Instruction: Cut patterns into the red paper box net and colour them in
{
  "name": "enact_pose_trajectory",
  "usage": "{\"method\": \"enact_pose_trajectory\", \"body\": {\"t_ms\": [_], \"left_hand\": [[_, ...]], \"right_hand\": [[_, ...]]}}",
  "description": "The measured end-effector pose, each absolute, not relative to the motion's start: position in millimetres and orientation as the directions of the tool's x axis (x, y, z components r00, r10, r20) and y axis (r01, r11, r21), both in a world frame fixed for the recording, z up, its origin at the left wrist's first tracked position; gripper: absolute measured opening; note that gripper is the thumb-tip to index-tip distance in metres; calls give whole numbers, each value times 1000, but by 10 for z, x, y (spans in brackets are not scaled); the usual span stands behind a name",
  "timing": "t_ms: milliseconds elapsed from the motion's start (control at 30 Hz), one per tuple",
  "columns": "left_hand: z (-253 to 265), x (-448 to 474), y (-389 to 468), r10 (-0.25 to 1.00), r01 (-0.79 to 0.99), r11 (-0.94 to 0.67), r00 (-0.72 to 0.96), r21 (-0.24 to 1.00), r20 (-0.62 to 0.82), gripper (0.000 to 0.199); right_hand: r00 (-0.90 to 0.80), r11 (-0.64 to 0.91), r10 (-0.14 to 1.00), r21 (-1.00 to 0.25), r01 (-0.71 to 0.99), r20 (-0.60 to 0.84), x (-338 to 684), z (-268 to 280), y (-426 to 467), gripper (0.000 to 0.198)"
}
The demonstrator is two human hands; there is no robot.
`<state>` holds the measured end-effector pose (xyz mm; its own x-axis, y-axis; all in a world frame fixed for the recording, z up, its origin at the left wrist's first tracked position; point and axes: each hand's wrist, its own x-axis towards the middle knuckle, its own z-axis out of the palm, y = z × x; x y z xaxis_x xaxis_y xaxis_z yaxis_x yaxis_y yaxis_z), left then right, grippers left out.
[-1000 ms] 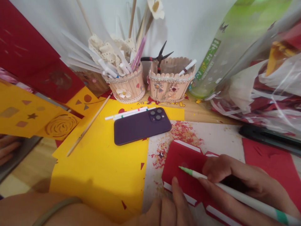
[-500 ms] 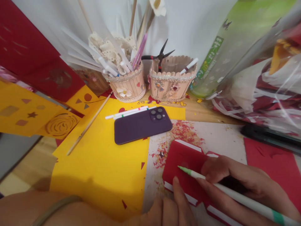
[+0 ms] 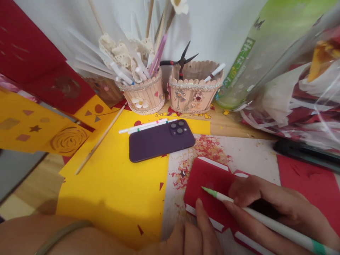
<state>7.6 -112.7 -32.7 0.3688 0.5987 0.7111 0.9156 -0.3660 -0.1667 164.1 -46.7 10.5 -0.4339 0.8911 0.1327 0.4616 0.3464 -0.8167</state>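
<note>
Holding a green-tipped pen [image 3: 276, 221], the right hand [image 3: 289, 205] points it over red paper [image 3: 209, 177] at the table's [image 3: 233, 126] near right. One finger of the left hand [image 3: 190, 235] rests at its near edge; whether that hand grips anything, I cannot tell. Farther left lies a purple phone [image 3: 156, 145].
</note>
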Motion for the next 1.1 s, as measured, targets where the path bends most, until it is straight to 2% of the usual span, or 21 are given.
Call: {"method": "enact_pose_trajectory", "body": {"t_ms": [133,367,500,667,867,1100], "left_hand": [[-290,24,-1096,554,853,-471,483,-224,678,25],[-163,-19,-1032,540,819,-504,548,-276,639,24],[-141,-10,-1019,496,790,-522,588,-322,639,27],[-169,-13,-1042,545,833,-482,528,-272,651,28],[-146,-78,-1036,462,675,-596,731,-435,502,24],[-248,-104,-1112,470,624,-627,781,-467,412,27]], "right_hand": [[-490,412,856,-793,449,167,1669,96,-440,14],[-530,428,831,-800,419,167,1672,90,-445,14],[-520,408,842,-801,438,144,1669,94,-451,14],[-417,292,905,-834,469,82,1624,118,-494,19],[-358,194,933,-875,444,26,1604,136,-508,17],[-462,257,887,-826,502,-5,1662,143,-472,19]]}}
